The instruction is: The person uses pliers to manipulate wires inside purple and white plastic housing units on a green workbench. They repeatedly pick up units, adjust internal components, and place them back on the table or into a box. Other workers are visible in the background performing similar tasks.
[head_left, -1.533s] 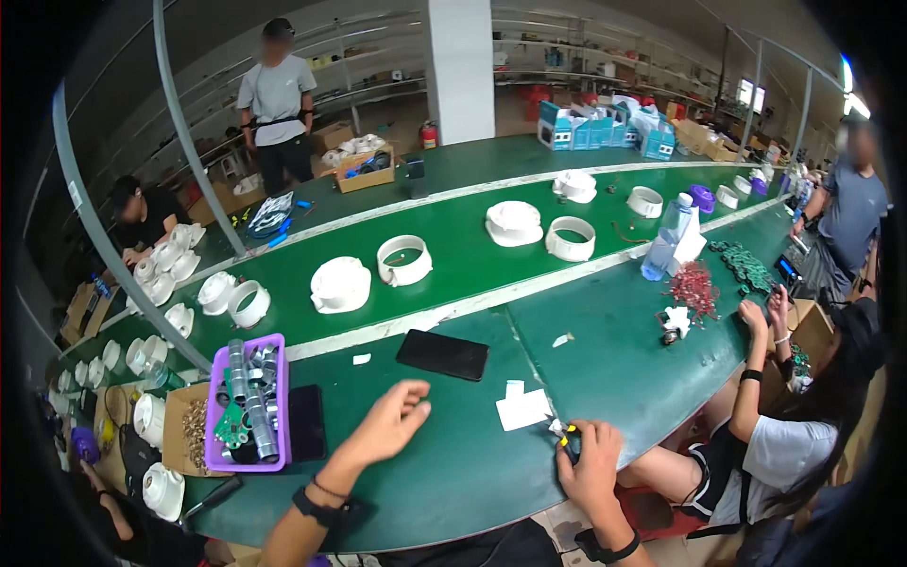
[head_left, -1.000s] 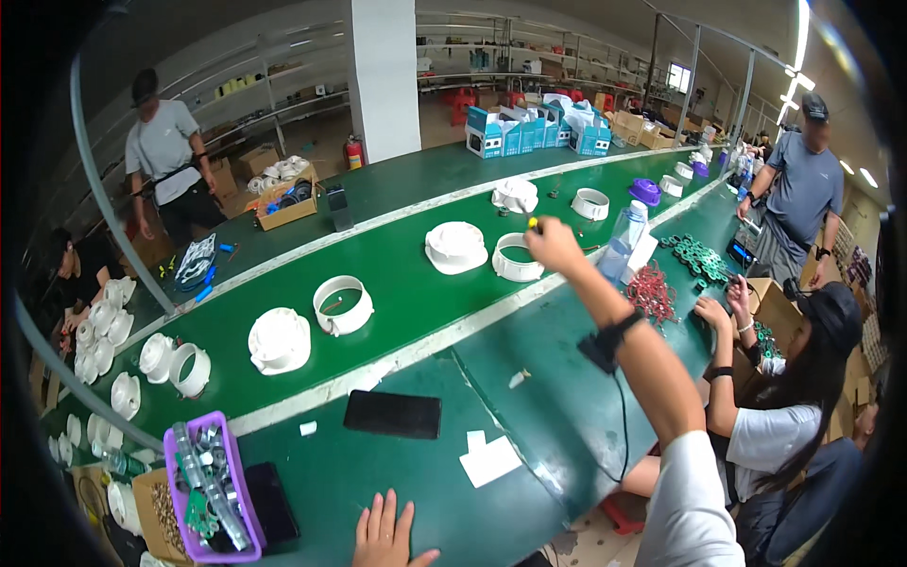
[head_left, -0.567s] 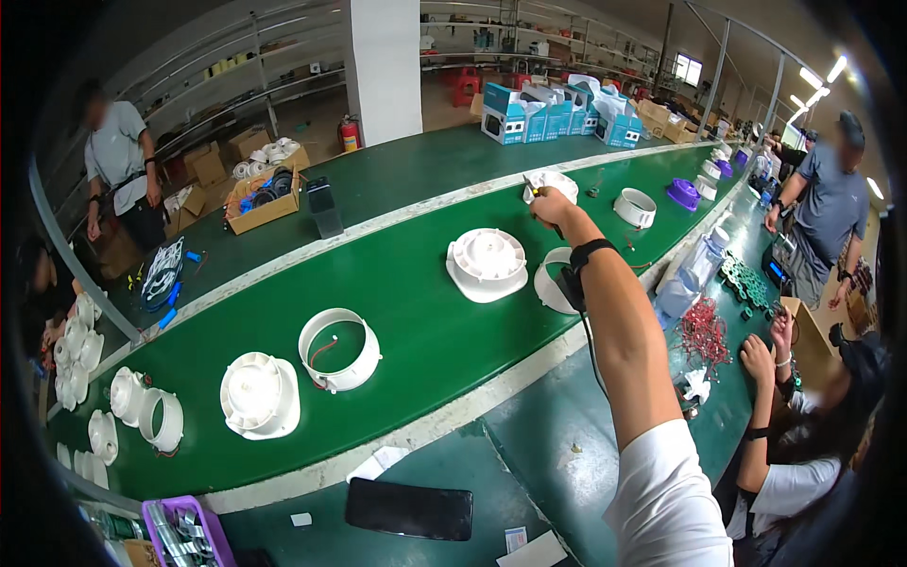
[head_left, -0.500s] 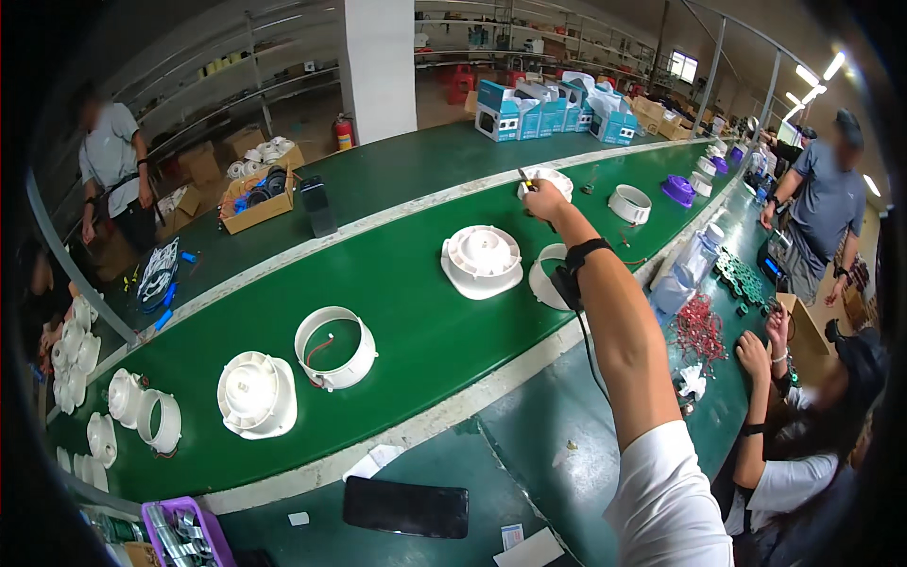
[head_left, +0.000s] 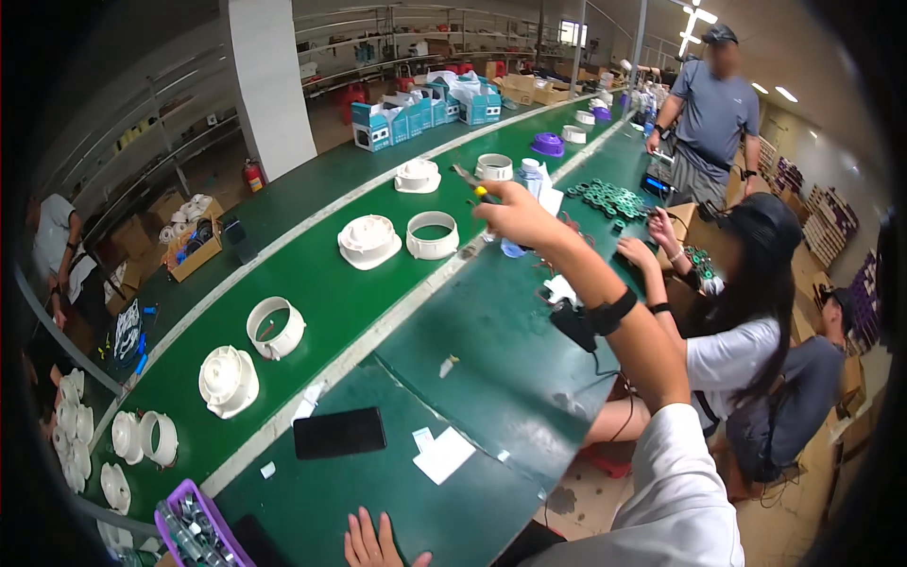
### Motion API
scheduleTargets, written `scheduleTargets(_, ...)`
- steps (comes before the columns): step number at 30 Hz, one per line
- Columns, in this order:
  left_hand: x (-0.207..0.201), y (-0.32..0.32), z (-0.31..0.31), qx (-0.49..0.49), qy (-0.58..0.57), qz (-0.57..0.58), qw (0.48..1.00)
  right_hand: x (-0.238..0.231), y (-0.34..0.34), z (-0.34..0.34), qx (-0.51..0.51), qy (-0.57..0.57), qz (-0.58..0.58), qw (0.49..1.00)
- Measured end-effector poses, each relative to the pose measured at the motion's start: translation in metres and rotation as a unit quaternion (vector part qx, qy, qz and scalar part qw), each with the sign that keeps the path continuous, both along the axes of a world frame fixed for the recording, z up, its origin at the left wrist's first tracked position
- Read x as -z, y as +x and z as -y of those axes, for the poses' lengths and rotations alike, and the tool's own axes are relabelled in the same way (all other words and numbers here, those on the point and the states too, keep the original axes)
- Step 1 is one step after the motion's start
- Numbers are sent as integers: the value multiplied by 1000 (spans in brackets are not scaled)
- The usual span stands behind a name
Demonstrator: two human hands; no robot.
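Observation:
My right hand [head_left: 515,215] is raised at the end of an outstretched arm, its fingers closed around a hand tool with metal jaws and a yellow-and-black handle, which looks like pliers [head_left: 480,191]. The jaws point up and to the left over the green belt. Near the tool are a white ring [head_left: 432,236], a white round housing with a flanged base [head_left: 369,242] and a farther white housing [head_left: 417,176]; the hand appears apart from them. My left hand [head_left: 378,545] lies flat on the table at the lower edge, fingers spread, partly cut off.
On the green belt [head_left: 326,248] are more housings, rings and a purple part [head_left: 547,145]. A black phone [head_left: 340,434], paper [head_left: 444,456] and a purple bin [head_left: 196,529] lie nearer. A seated co-worker [head_left: 756,312] works beside green rings [head_left: 609,200]; another person [head_left: 716,113] stands beyond.
My view has swung to the right. My right arm has drawn back from the far white housing with the tool still in hand. My left hand has come into view on the table.

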State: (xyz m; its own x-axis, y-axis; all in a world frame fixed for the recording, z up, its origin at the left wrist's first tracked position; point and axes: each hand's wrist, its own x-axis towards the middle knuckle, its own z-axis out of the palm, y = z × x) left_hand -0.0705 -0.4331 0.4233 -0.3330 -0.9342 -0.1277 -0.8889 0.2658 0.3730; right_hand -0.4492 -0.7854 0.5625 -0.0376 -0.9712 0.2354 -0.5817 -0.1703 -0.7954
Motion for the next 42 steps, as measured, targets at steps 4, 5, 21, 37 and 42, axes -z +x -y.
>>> scheduleTargets(4,3,7,-7,-17,-23,2,1000,13,-43,-46,18,30,-12,999)
scheduleTargets(5,6,8,-8,-12,-27,7,1000,14,-58,-57,37,61,-21,997)
scheduleTargets(21,17,3,-2,13,-45,-19,999,150,-172,-108,137,54,-25,989)
scheduleTargets(37,13,16,-51,-95,-39,-190,976,146,119,-310,-229,64,195,952)
scheduleTargets(42,-15,40,-106,-222,-112,-290,924,162,156,-318,-194,61,109,973)
